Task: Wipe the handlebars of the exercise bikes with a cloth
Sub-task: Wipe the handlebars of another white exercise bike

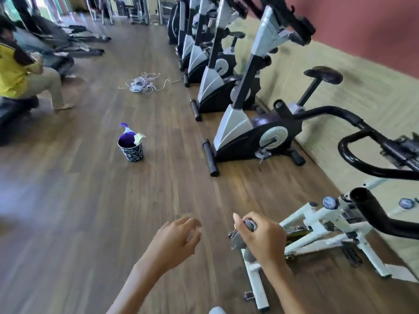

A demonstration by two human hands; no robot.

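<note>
Head view, looking forward and down along a gym floor. My right hand [260, 236] is low in the foreground, its fingers [263, 219] curled tight round a bunched grey cloth [238, 241]; one end of the cloth shows above the fist beside the thumb, and the rest hangs out below it. My left hand [179, 236] is just beside it at about the same height, fingers [192, 225] loosely curled and holding nothing.

The cloth is not touching any bike. The nearest black handlebars [353, 155] curve in from the right edge, above and to the right of my right hand and apart from it; they belong to a white-framed bike [317, 225] standing on the wooden floor [90, 200] just behind that hand. Beyond it, a row of grey-and-black exercise bikes [240, 130] runs along the wall [340, 91] into the distance.

On the open floor to the left of the row stands a patterned bucket [132, 152] with purple and pale cloths sticking out. Farther back lies a tangle of white cord [142, 83]. At the left edge a person in a yellow top [11, 71] is seated. The picture is blurred towards the edges.
</note>
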